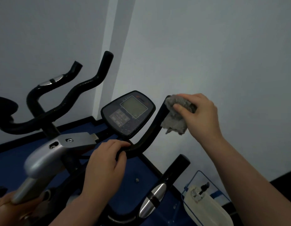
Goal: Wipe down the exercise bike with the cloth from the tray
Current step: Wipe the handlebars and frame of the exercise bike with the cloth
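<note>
- Two bare forearms reach in from below.
- One left hand [105, 162] closes around the black handlebar [141, 144] of the exercise bike [48, 157].
- One right hand [200, 115] clamps one grey cloth [175, 118] onto the bar's upturned end.
- One console [128, 111] sits between them.
- One second bike's handlebars [63, 101] stand beyond.

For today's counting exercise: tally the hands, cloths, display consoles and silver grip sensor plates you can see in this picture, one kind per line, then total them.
Hands: 2 (left hand, right hand)
Grey fluffy cloth: 1
Dark oval display console: 1
Silver metal grip sensor plates: 2 ()
Total: 6
</note>
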A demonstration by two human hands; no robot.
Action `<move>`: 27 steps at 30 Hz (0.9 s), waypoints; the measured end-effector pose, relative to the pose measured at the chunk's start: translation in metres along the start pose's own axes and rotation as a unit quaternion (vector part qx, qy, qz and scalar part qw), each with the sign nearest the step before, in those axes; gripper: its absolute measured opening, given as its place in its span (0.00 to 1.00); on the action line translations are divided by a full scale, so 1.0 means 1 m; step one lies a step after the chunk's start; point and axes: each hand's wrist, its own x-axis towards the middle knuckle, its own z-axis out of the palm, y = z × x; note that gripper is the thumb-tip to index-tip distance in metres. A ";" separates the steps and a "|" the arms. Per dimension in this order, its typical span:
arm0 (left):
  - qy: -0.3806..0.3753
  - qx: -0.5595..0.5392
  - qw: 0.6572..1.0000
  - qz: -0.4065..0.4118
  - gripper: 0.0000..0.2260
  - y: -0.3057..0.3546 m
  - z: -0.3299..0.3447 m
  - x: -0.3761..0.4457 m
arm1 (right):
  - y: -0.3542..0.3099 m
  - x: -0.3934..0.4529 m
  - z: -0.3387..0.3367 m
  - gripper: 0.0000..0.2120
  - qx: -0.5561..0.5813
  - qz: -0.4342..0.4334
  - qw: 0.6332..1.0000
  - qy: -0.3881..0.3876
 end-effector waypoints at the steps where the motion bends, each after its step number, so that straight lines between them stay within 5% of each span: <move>1: 0.001 -0.002 1.000 0.001 0.11 0.000 0.000 0.000 | 0.001 -0.003 -0.004 0.12 0.018 0.015 1.000 -0.001; 11: 0.008 -0.010 1.000 0.001 0.10 0.001 0.000 0.000 | -0.014 -0.028 0.041 0.08 0.079 0.151 0.980 0.104; 19: 0.003 -0.017 1.000 0.000 0.10 0.002 0.000 -0.001 | -0.017 -0.063 0.056 0.12 -0.106 0.179 0.974 -0.087; 23: -0.002 -0.029 1.000 -0.002 0.10 0.002 -0.003 -0.001 | -0.014 -0.039 0.036 0.10 -0.064 0.193 0.979 -0.010; 27: 0.001 -0.023 1.000 0.003 0.10 0.003 -0.003 -0.001 | -0.024 -0.068 0.068 0.11 -0.052 0.229 0.970 -0.057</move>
